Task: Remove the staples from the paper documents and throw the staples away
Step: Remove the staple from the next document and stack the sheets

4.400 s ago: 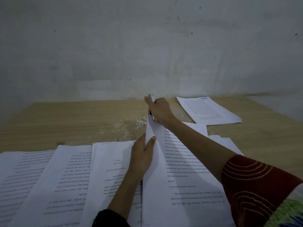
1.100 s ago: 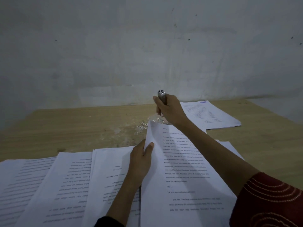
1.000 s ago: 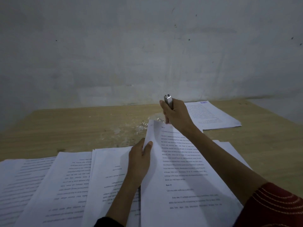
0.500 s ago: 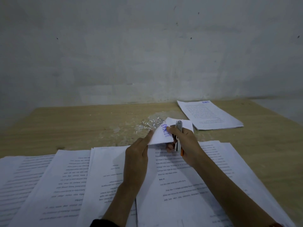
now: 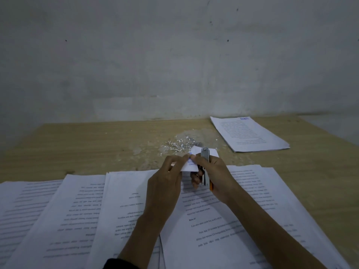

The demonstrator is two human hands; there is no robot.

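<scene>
A printed document (image 5: 223, 216) lies in front of me with its top corner (image 5: 191, 166) folded back toward me. My left hand (image 5: 165, 183) pinches that folded corner. My right hand (image 5: 215, 175) grips a small metal stapler with an orange base (image 5: 205, 167), held upright, and its thumb meets the left fingers at the corner's edge. A heap of pulled staples and paper bits (image 5: 178, 145) lies on the wooden table (image 5: 97, 144) just beyond my hands. The staple itself is too small to make out.
Several more printed documents (image 5: 77, 216) are spread side by side to the left along the near edge. A separate stack of pages (image 5: 248, 134) sits at the back right. A grey wall (image 5: 174, 65) stands close behind the table.
My right hand with the stapler came back from the staple heap to the document. The page's top corner was folded over, and both hands now meet on it.
</scene>
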